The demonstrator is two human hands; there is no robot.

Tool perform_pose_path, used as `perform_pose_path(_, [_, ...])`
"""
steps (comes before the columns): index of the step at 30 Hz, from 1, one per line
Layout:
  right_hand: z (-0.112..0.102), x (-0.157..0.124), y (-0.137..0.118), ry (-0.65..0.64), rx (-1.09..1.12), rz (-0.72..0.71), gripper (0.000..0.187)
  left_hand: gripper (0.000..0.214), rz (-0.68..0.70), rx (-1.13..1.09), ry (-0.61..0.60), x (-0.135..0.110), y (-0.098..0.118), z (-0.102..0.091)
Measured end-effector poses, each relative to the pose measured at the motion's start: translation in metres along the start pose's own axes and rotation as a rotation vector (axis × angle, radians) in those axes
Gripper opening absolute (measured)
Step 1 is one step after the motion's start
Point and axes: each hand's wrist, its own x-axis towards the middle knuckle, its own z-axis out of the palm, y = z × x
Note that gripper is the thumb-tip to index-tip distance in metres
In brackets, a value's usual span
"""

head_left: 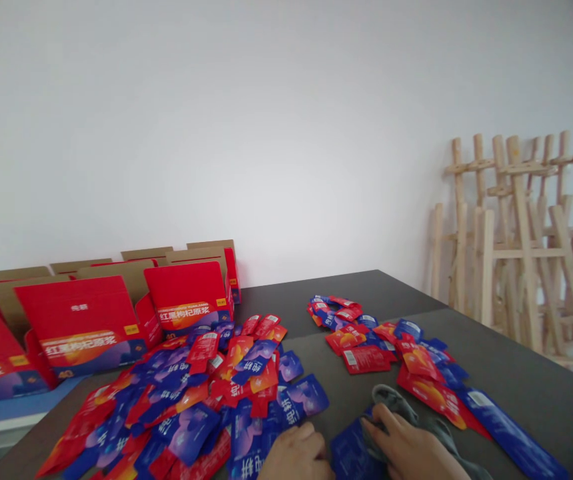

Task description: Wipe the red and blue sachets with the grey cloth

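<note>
My left hand rests at the bottom edge, fingers curled on the near rim of a big heap of red and blue sachets. Just right of it, my right hand lies on a grey cloth and presses it onto a blue sachet lying flat on the dark table. A second, smaller spread of red and blue sachets stretches from the table's middle toward the near right. The lower parts of both hands are cut off by the frame.
Several open red cartons with brown flaps stand in a row at the back left against the white wall. Wooden frames lean against the wall on the right, beyond the table's edge.
</note>
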Motion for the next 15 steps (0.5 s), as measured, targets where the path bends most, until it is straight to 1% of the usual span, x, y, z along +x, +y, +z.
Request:
perform_pose_path(2, [-0.004, 0.005, 0.003, -0.074, 0.014, 0.038, 0.064, 0.018, 0.004, -0.005, 0.025, 0.001, 0.001, 0.000])
perform_pose_path(4, [-0.011, 0.014, 0.000, -0.141, 0.039, 0.069, 0.057, 0.021, 0.001, -0.013, 0.078, 0.002, 0.003, 0.000])
perform_pose_path(6, [-0.018, 0.024, -0.009, -0.188, 0.053, 0.090, 0.050, 0.024, -0.002, -0.017, 0.136, 0.003, 0.004, -0.002])
perform_pose_path(8, [-0.022, 0.033, -0.021, -0.194, 0.039, 0.076, 0.043, 0.026, 0.005, -0.019, 0.176, 0.005, 0.005, -0.004])
perform_pose_path(9, [-0.022, 0.037, -0.027, -0.178, 0.025, 0.051, 0.039, 0.026, 0.007, -0.020, 0.177, 0.005, 0.005, -0.004])
perform_pose_path(11, [-0.016, 0.041, -0.038, -0.100, -0.013, -0.007, 0.029, 0.026, 0.006, -0.021, 0.154, 0.005, 0.004, -0.005])
perform_pose_path(15, [0.008, 0.036, -0.048, 0.152, -0.064, -0.117, 0.013, 0.023, -0.008, 0.006, 0.062, 0.004, 0.004, -0.001])
